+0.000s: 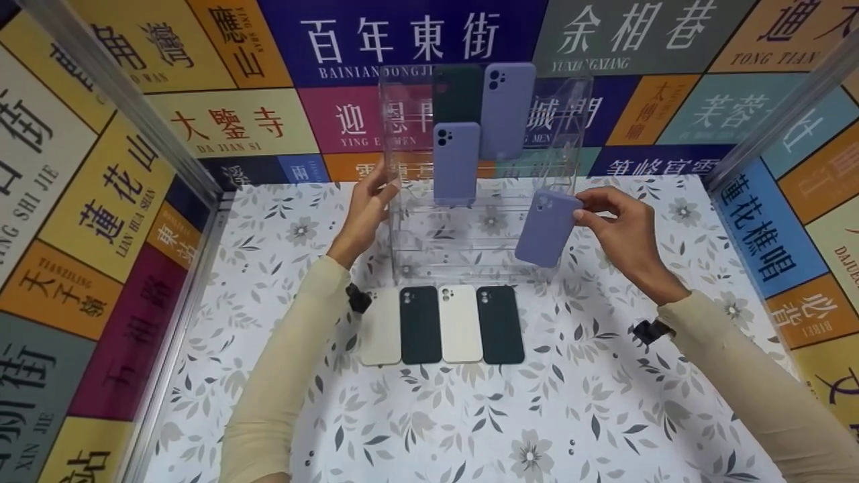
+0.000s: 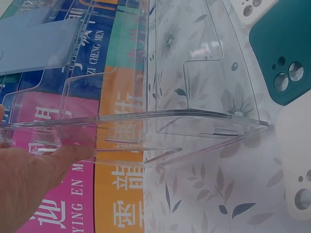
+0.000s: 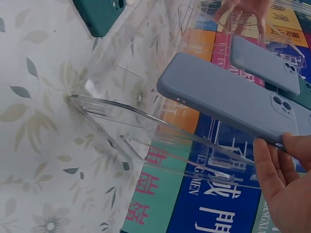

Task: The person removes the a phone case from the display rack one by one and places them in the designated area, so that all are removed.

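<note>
Right hand (image 1: pixel 621 231) pinches a lilac case (image 1: pixel 545 228) by its top corner, held up just right of the clear rack (image 1: pixel 470 201). Left hand (image 1: pixel 366 211), fingers straight, steadies the rack's left wall. Case looks light, soft, slightly grippy; edge pinch suffices. Rack looks rigid, tippy.

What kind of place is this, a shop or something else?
Probably a staged tabletop booth, not a shop: walls papered with street-name signs enclose a floral-cloth table, with a clear rack of phone cases and four more cases in a row.
</note>
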### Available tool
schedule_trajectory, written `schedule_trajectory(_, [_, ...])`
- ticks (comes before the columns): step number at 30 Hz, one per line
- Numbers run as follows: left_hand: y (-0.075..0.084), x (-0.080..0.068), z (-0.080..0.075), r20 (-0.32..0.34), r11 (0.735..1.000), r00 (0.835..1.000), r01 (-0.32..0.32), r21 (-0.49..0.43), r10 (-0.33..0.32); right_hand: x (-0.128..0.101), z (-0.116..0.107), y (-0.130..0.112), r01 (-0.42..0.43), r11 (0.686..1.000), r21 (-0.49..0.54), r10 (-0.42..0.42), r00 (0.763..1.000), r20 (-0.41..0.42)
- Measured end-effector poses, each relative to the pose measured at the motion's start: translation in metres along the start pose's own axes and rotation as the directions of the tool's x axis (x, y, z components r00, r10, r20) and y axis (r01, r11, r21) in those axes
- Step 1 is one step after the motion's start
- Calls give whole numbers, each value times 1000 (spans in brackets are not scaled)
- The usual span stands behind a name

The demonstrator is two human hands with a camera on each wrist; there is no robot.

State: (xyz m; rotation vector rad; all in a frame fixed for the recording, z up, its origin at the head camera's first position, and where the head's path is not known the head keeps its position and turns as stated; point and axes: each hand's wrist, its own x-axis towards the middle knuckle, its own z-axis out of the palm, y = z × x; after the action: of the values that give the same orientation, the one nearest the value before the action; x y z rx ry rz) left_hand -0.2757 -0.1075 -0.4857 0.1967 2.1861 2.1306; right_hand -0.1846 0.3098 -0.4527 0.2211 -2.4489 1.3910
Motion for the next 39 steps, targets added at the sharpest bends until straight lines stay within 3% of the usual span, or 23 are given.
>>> schedule_trajectory(21, [-2,-1,-1,1,1000,1000,-22,-14,22,-46,-16,39,-99,994,38,99,995,0])
schedule_trajectory(23, [-1,-2,-1,0,1000,1000,-28,-12,28,-51,-17,35,-106,994,34,106,994,5])
schedule_trajectory(31, [-1,-3,-1,5,999,999,-32,-18,33,-69,-16,56,-178,984,32,176,983,54])
schedule_trajectory(39, [0,-2,-1,4,999,999,-48,-22,48,-79,-6,70,-184,983,1,182,975,124])
